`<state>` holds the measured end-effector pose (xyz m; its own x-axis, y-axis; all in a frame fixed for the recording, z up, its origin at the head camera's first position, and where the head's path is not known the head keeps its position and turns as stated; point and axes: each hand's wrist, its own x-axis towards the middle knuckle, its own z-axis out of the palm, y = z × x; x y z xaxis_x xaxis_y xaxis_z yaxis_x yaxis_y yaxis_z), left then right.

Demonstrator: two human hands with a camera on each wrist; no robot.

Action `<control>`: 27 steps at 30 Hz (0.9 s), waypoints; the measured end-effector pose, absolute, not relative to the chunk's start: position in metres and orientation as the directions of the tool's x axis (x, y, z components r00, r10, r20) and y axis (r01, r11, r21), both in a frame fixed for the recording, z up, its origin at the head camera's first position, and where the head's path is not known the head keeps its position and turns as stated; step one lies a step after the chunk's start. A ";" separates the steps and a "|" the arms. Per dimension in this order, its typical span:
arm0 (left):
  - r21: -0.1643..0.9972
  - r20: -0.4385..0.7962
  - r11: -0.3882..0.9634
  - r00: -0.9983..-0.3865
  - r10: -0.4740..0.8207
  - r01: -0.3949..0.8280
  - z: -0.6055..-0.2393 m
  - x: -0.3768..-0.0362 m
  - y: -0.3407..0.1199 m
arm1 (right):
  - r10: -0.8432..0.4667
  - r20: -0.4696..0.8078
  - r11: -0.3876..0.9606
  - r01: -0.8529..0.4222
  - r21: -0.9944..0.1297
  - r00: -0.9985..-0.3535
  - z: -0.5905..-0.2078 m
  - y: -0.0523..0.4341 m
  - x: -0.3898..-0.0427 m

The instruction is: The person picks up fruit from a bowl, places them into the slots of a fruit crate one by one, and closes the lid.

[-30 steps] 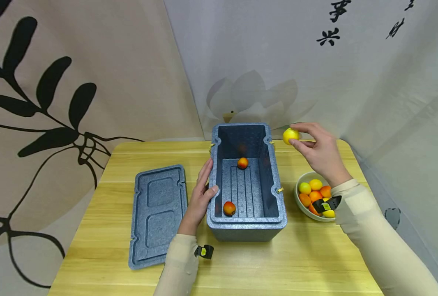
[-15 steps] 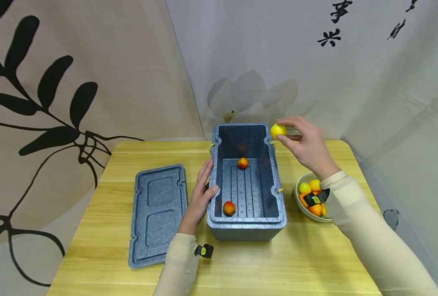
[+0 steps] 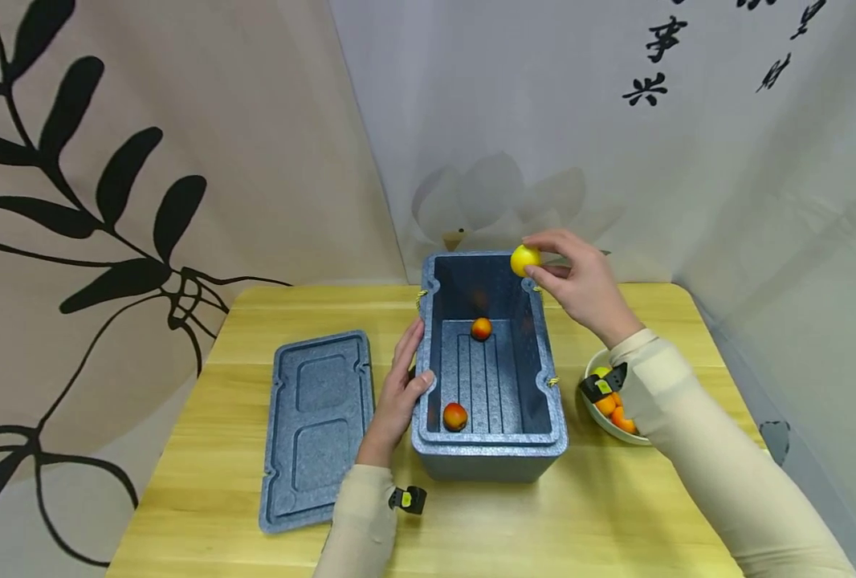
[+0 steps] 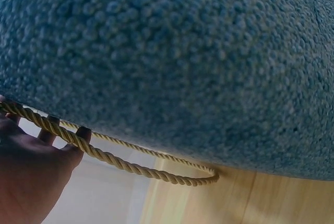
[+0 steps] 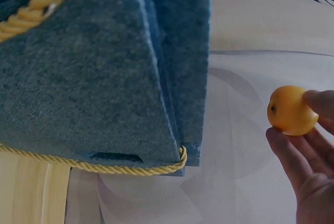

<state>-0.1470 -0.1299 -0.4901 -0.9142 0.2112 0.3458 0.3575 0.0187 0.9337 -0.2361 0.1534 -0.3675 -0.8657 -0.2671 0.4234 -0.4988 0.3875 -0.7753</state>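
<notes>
Right hand [image 3: 580, 281]: pinched a small round yellow fruit [image 3: 524, 260] in its fingertips, above the far right corner of the box.
Left hand [image 3: 399, 393]: rested with straight fingers against the left outer wall, thumb over the rim.
Box: an open blue-grey foam box [image 3: 489, 453] with yellow rope handles stood on the pale wooden counter [image 3: 580, 522].
Inside: two orange-red round fruits [image 3: 454, 416], one near, one far.
Lid: a flat blue-grey foam lid [image 3: 319, 425] lay left of the box.
Bowl: a white bowl of orange and yellow fruit [image 3: 612, 421] sat right, partly behind the sleeve.
</notes>
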 end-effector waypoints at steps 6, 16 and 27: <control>0.931 0.348 0.038 -0.916 0.202 0.362 -0.493 -0.146 -0.128 | -0.290 0.401 0.389 -0.490 -0.780 -0.869 -0.370 0.149 -0.241; 0.931 0.344 0.048 -0.916 0.208 0.361 -0.494 -0.150 -0.128 | -0.324 0.385 0.437 -0.498 -0.749 -0.864 -0.365 0.144 -0.248; 0.939 0.332 0.023 -0.920 0.206 0.344 -0.493 -0.147 -0.128 | -0.375 0.383 0.401 -0.520 -0.755 -0.844 -0.367 0.131 -0.255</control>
